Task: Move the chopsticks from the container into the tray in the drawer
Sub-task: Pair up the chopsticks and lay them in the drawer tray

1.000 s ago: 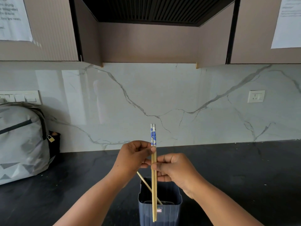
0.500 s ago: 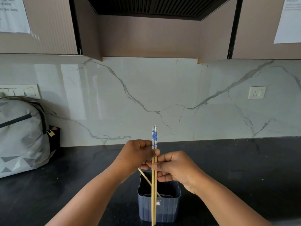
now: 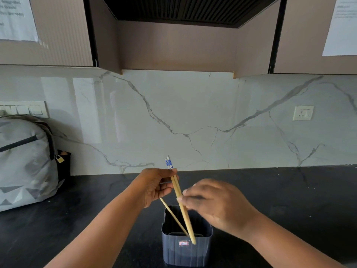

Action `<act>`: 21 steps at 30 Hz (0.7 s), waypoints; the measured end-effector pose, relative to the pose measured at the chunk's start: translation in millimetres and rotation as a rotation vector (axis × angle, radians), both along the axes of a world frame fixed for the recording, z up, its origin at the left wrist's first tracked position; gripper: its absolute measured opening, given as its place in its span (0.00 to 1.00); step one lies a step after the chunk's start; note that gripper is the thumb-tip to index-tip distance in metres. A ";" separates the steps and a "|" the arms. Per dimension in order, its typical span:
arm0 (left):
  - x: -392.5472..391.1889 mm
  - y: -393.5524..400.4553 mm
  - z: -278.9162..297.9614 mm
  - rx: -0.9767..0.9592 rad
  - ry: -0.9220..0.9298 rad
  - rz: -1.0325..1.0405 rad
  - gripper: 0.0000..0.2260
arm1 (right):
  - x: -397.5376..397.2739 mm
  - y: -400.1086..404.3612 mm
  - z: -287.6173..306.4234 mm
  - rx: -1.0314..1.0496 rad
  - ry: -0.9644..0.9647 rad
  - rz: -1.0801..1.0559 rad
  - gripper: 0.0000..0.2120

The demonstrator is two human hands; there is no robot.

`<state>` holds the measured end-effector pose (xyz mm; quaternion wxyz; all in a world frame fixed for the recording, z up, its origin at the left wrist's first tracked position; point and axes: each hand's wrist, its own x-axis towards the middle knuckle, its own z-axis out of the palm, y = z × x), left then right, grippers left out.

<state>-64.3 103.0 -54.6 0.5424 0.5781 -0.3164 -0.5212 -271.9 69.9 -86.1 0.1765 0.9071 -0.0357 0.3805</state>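
Since half a second back, right hand (image 3: 216, 206) has let go of the chopstick pair and drawn off toward the right; the pair has tipped from upright to a lean, tops to the left.

Black countertop (image 3: 289, 200) runs wall to wall under a marble backsplash (image 3: 193, 113). Grey backpack (image 3: 23, 161) stands at far left against the wall, a small padlock (image 3: 59, 159) on it.

Dark blue ribbed container (image 3: 186, 246) sits near the front edge of the counter, a little label on its front wall.

Left hand (image 3: 156, 187) pinches the pair of chopsticks (image 3: 178, 192) just under their blue-and-white tops; lower tips lie over the container's front rim, apparently clear of it. Right hand is blurred, fingers loosely spread close beside the shafts, holding nothing that I can see. A single chopstick (image 3: 173, 217) leans in the container, its top end near the left palm; whether the palm touches it, cannot tell.

Step in hand, as I judge it: extraction, one pair out, one stick at least left inside. Drawer and tray not in view. Next move likely calls for fetching the remaining stick, then carrying the lot down to the tray.
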 end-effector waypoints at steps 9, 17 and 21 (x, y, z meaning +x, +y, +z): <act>6.4 -6.9 -24.9 0.084 0.313 0.041 0.06 | 9.7 1.9 -5.2 0.120 -0.031 0.123 0.11; -25.9 -3.0 -42.5 0.020 0.450 -0.011 0.19 | 26.5 16.0 14.9 0.462 -0.160 0.215 0.08; -30.8 4.8 -40.6 0.144 0.300 -0.078 0.21 | 28.2 20.1 26.1 0.622 -0.201 0.092 0.06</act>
